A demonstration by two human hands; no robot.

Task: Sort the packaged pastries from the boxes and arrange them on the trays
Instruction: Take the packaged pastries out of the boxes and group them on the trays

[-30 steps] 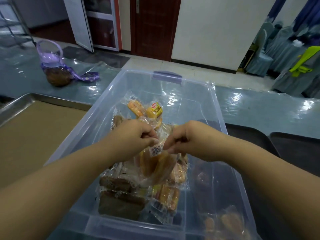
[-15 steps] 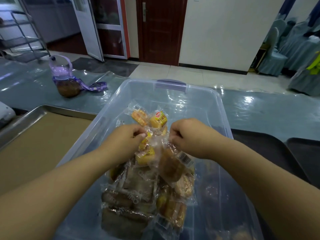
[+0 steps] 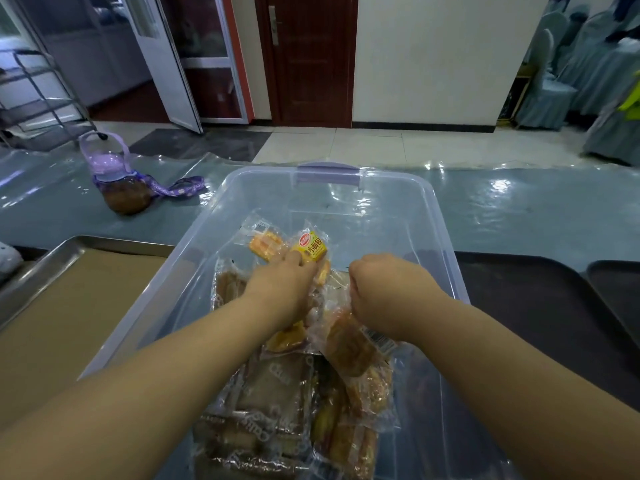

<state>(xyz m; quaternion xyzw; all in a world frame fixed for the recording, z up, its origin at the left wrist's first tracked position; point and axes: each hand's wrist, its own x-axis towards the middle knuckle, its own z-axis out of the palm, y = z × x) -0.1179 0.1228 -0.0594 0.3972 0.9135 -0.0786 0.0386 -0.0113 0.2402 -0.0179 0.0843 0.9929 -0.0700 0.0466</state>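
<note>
Both down in the box now: right hand clenched on a bun pack, left hand touching the yellow pack, grip I can't tell, while the metal tray to their left and the dark tray to their right show no pastries, so sorting's barely begun.

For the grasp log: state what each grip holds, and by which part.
Right grip holds the round pastry packet by its top wrapper edge. Left grip: cannot tell.

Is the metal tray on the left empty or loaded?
Empty where visible: the metal tray shows only brown paper lining, nothing on it.
</note>
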